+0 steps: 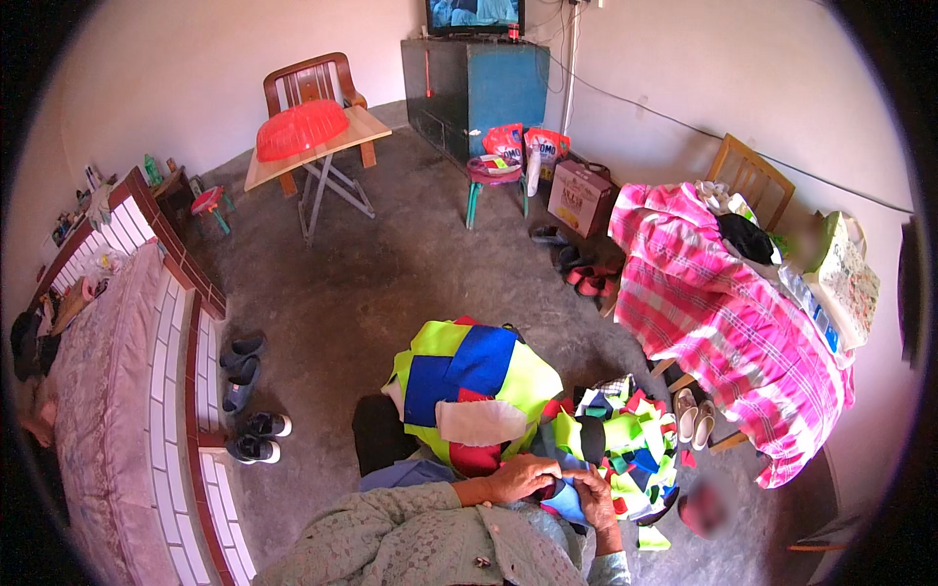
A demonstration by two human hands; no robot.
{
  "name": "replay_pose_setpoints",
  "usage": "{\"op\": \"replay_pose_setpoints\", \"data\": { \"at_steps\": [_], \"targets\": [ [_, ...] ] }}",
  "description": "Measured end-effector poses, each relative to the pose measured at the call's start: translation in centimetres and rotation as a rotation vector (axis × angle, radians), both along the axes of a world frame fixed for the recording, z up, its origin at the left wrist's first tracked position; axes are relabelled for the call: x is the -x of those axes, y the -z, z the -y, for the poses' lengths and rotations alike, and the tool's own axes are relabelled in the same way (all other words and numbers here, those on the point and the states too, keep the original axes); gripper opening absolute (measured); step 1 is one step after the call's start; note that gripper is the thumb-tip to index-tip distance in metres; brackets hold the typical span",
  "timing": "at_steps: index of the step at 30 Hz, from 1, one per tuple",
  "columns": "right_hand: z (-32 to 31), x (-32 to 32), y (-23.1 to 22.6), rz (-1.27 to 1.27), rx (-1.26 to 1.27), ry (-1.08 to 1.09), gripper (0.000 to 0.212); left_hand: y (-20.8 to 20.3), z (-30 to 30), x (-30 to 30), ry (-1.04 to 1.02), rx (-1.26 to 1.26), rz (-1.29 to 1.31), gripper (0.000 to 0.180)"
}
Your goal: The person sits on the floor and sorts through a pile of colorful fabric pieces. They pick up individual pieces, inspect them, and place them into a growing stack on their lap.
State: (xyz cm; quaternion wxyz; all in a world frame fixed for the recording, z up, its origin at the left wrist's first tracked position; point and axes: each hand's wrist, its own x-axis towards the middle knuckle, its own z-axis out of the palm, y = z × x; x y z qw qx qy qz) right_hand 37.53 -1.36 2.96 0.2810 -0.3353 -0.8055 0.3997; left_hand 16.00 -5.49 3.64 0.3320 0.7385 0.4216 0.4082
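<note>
In front of me, over my knees, spreads a patchwork cloth (479, 356) of blue, neon-yellow, red and white pieces. My left hand (523, 477) is at its near right edge, fingers pinched together. Close by on the right, my right hand (593, 496) has its fingers bent and closed, their tips almost meeting the left hand's. Something small and dark shows between the hands, too hidden to name. Light-blue fabric (565, 504) lies just below them. A heap of fabric scraps (640, 454) in neon yellow, blue, red, green and black sits beside my right hand.
At right, a pink plaid cloth (713, 303) covers furniture beside a wooden chair (752, 181). Pale shoes (694, 420) stand near the scraps. Dark shoes (256, 439) line the tiled bed base (171, 391) at left. Farther off are a folding table (376, 127), a stool (495, 176) and a cabinet (503, 98).
</note>
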Motion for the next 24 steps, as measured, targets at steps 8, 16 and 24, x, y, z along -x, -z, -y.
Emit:
{"op": "replay_pose_setpoints", "data": {
  "at_steps": [8,16,24],
  "targets": [
    [-0.1,-0.1,-2.0,-0.013,0.295,-0.130,0.025,-0.5,0.2,0.3,-0.017,-0.033,0.049,0.021],
    [0.2,0.2,-1.2,-0.014,0.274,-0.108,0.026,0.0,0.3,0.1,-0.004,-0.054,0.073,0.021],
    [0.3,0.3,0.3,-0.071,0.143,0.083,0.013,-0.5,0.2,0.2,-0.037,-0.039,0.055,0.016]
  ]
}}
